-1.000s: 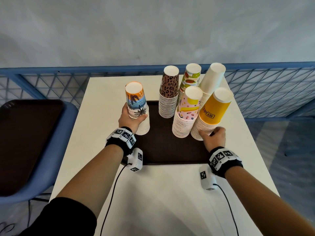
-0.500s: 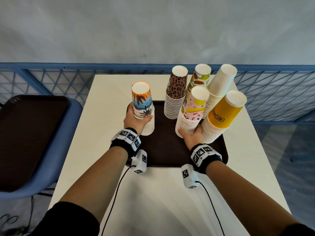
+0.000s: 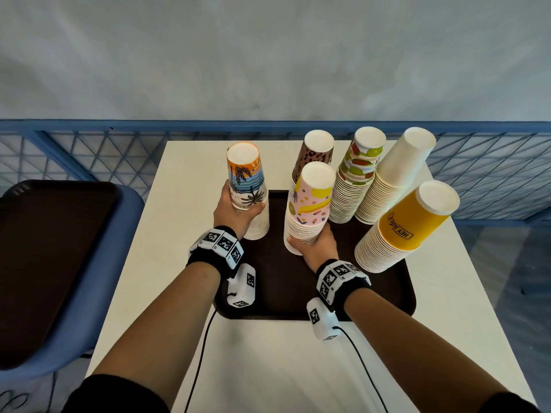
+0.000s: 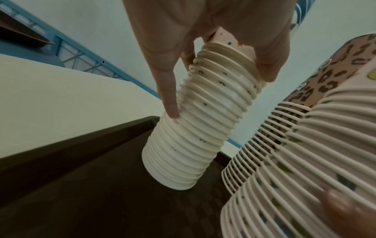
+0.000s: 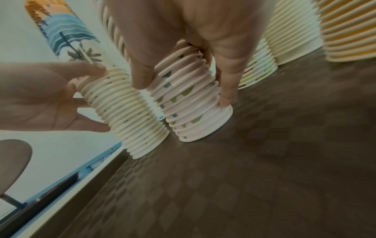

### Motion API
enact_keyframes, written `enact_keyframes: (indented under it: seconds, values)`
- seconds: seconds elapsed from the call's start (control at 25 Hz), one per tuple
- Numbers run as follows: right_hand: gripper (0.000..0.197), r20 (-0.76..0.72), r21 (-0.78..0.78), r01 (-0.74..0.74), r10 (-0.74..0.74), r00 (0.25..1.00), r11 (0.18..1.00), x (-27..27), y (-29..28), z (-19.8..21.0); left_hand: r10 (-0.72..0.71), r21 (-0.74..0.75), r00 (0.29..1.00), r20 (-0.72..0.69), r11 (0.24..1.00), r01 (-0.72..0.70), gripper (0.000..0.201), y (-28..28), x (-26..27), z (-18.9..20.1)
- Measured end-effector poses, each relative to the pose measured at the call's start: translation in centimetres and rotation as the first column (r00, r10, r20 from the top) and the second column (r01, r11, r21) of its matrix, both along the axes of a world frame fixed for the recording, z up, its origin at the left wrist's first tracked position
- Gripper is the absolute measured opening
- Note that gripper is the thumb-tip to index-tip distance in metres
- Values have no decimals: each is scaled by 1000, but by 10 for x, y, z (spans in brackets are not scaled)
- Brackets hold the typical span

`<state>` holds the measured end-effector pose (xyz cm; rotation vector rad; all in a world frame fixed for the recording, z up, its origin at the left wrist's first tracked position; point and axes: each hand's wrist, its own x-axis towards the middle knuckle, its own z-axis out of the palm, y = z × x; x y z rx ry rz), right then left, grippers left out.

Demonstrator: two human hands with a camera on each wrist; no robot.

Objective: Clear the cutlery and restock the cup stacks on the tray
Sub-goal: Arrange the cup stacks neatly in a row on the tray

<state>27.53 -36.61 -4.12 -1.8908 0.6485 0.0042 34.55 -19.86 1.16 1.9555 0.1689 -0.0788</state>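
Note:
A dark brown tray (image 3: 298,296) on the white table carries several stacks of upturned paper cups. My left hand (image 3: 235,214) grips the palm-tree stack (image 3: 246,180) at the tray's far left; in the left wrist view its fingers (image 4: 168,96) wrap the ribbed rims of that stack (image 4: 193,136). My right hand (image 3: 316,242) grips the pink fruit-print stack (image 3: 310,204) low down, with fingers (image 5: 225,90) round its rims (image 5: 193,112). Behind stand a leopard-print stack (image 3: 316,150), a fruit-pattern stack (image 3: 354,177) and a plain white stack (image 3: 393,180). A yellow stack (image 3: 402,228) leans at the right. No cutlery shows.
A second dark tray (image 3: 44,257) lies on a blue chair (image 3: 113,263) at the left. A blue mesh railing (image 3: 89,150) runs behind the table. The white table (image 3: 268,368) has bare surface in front of the tray. Cables trail from both wrist cameras.
My right hand left the yellow stack and took hold of the pink fruit-print stack, which now stands further left, close to the palm-tree stack. The left hand kept its grip.

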Motion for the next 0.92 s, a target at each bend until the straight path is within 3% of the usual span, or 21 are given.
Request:
enact_keyframes:
  seconds: [0.4, 0.56, 0.68, 0.8, 0.92]
  values:
    - [92, -9, 41, -38, 38, 999, 998, 3, 27, 5, -55, 76, 998, -9, 996, 55, 76, 6, 5, 9]
    - [79, -15, -60, -142, 142, 990, 988, -8, 10, 18, 93, 118, 996, -6, 989, -92, 77, -2, -28, 7]
    - [59, 155, -107, -32, 49, 987, 994, -12, -3, 46, 69, 102, 995, 66, 992, -75, 66, -19, -63, 2]
    - [44, 394, -120, 83, -30, 919, 989, 4, -15, 92, -35, 79, 973, 228, 997, 17, 78, -41, -77, 21]
    - [46, 478, -85, 84, -33, 878, 993, 35, -24, 129, -92, 98, 921, 379, 993, 59, 86, -56, -67, 51]
